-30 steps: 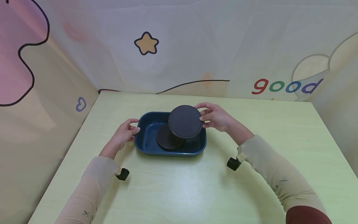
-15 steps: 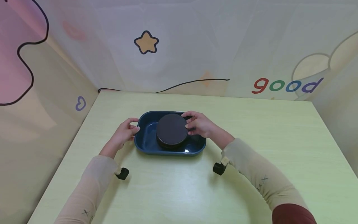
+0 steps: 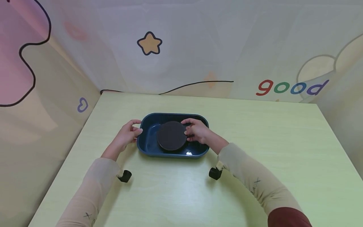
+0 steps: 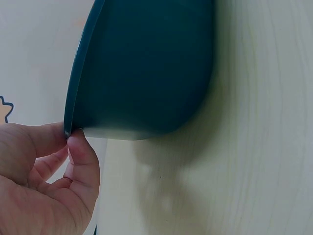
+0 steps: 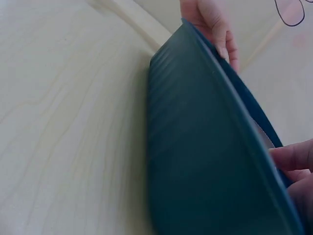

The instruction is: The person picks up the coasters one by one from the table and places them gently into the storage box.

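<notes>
A blue rectangular tray [image 3: 148, 137] with rounded corners stands on the table. My left hand [image 3: 124, 135] pinches its left rim between thumb and finger, seen close in the left wrist view where the tray's outer wall [image 4: 142, 68] fills the top. Inside the tray, a round dark coaster [image 3: 171, 136] lies level near the middle, covering another dark coaster beneath it. With thumb and fingers, my right hand [image 3: 197, 130] holds the right edge of the upper coaster, its wrist over the tray's right rim. In the right wrist view, the tray wall hides most of the coaster [image 5: 264, 134].
The pale wood-grain table [image 3: 170, 192] reaches back to a printed cloth wall [image 3: 198, 41] with a star and the word "good". Another cloth wall [image 3: 56, 126] rises along the table's left edge. Small black cameras hang from both sleeves.
My right hand has brought the upper coaster left and down into the tray, over the lower one, which is now hidden. The left hand has stayed at the rim.
</notes>
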### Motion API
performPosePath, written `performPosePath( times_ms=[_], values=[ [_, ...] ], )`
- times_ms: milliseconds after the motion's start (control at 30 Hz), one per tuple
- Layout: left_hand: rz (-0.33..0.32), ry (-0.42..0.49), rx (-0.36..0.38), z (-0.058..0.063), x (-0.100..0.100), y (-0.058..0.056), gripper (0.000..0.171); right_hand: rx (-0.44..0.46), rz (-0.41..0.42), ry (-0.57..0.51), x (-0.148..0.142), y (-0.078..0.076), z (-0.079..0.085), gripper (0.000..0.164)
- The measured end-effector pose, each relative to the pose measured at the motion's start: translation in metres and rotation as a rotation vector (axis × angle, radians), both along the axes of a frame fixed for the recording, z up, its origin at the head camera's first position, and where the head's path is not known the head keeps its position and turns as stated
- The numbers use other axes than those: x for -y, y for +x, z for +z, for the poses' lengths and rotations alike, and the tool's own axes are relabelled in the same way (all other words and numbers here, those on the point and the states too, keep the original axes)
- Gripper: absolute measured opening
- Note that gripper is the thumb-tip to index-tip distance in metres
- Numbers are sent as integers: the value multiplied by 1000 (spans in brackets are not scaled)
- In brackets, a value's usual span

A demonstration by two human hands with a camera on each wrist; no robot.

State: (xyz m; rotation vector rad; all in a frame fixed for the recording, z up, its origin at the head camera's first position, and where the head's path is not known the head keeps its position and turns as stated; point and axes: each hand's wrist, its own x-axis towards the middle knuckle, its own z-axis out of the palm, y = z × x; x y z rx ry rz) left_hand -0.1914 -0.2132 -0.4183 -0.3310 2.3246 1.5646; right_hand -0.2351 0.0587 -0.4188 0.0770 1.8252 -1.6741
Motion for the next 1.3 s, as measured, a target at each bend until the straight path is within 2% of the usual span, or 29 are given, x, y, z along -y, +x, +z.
performPosePath(
  times_ms=[300, 467, 667, 867, 1067, 1300],
  values=[
    [1, -4, -4, -1, -1, 0, 40, 14, -65, 85, 3, 0, -5, 43],
    [7, -6, -1, -1, -1, 0, 40, -8, -90, 161, 5, -2, -9, 42],
    [7, -8, -4, -1, 0, 0, 40, -81, -76, 256, 8, -2, -13, 42],
    [11, -18, 2, 0, 0, 0, 41, -151, -45, 323, 9, -1, -14, 35],
    [15, -26, 5, 0, 0, 0, 41, -187, -31, 328, 8, 0, -12, 32],
    [-1, -36, -6, -1, 1, -1, 40, -234, 37, 319, 1, 3, -1, 31]
  ],
)
